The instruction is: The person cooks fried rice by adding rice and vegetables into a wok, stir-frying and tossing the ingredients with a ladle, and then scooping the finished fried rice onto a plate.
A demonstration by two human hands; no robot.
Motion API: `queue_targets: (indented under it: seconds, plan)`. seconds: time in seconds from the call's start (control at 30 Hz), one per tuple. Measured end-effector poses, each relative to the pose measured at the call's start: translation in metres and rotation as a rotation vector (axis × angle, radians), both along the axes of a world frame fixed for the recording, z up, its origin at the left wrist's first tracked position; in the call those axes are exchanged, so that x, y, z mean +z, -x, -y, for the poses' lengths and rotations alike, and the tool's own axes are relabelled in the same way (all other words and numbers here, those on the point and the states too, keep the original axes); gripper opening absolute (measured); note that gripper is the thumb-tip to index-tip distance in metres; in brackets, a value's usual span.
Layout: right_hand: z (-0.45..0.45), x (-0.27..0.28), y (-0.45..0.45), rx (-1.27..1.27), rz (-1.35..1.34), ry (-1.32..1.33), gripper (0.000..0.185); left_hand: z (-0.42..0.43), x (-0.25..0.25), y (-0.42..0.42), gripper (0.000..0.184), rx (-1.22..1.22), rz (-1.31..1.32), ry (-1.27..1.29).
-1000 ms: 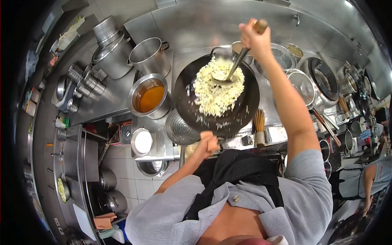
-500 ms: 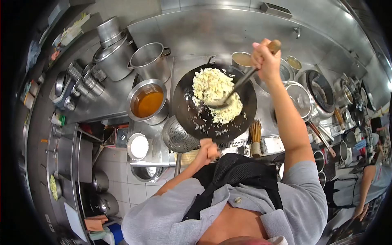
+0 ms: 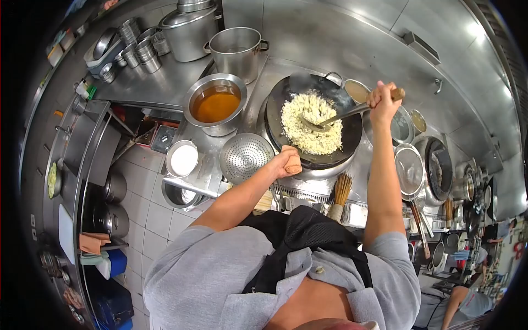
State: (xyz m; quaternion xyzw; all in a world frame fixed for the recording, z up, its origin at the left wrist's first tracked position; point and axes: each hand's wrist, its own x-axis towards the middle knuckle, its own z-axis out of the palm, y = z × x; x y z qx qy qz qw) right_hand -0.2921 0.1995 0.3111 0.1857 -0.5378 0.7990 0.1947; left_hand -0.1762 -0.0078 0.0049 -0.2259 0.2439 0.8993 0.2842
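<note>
My right hand (image 3: 382,102) is closed around the wooden-ended handle of a long metal ladle (image 3: 349,113), whose head sits in the rice. Pale yellow fried rice with bits of egg (image 3: 314,144) lies in the middle of a black wok (image 3: 278,104). At the wok's near left edge my left hand (image 3: 285,163) is closed on the wok's tan handle. A perforated strainer (image 3: 246,158) rests just left of that hand. Below the wok, a bamboo brush (image 3: 341,192) stands by the stove's front edge.
Left of the wok are a pot of amber liquid (image 3: 215,107), a bowl of white contents (image 3: 182,159) and a tall pot (image 3: 236,52). On the right stand a round mesh strainer (image 3: 409,170) and another wok (image 3: 438,165). A co-worker's arm (image 3: 454,305) shows at lower right.
The wok has shifted relative to the stove, and the rice is gathered toward its middle. Both hands stay on their handles; the ladle lies flatter. The view has turned.
</note>
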Motion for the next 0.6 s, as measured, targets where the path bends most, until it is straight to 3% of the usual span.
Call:
queue_targets:
  seconds: [0.1,0.17,0.2,0.27,0.37,0.5,0.6]
  plan:
    - [0.024,0.055,-0.028,0.127,-0.061,0.007,0.034,-0.004,0.022,-0.008,0.011,0.061,0.056,0.1]
    - [0.04,0.064,-0.049,0.312,-0.208,-0.009,0.027,-0.004,0.01,-0.005,0.013,0.082,0.001,0.073]
    - [0.051,0.048,-0.05,0.222,-0.218,-0.151,0.026,-0.003,0.007,-0.005,0.014,0.061,-0.019,0.034]
    - [0.064,-0.013,-0.021,0.284,-0.011,-0.245,0.026,-0.001,-0.012,0.001,0.016,0.042,-0.033,0.01]
    - [0.063,0.007,0.003,0.124,-0.069,-0.395,0.027,-0.002,0.002,-0.003,0.014,0.019,-0.046,0.086]
    - [0.068,0.06,-0.023,0.285,-0.172,-0.2,0.028,-0.003,0.008,-0.003,0.012,0.044,-0.009,0.03]
    - [0.077,0.008,-0.012,0.276,-0.133,-0.267,0.028,-0.001,0.007,-0.009,0.009,0.019,-0.008,0.047]
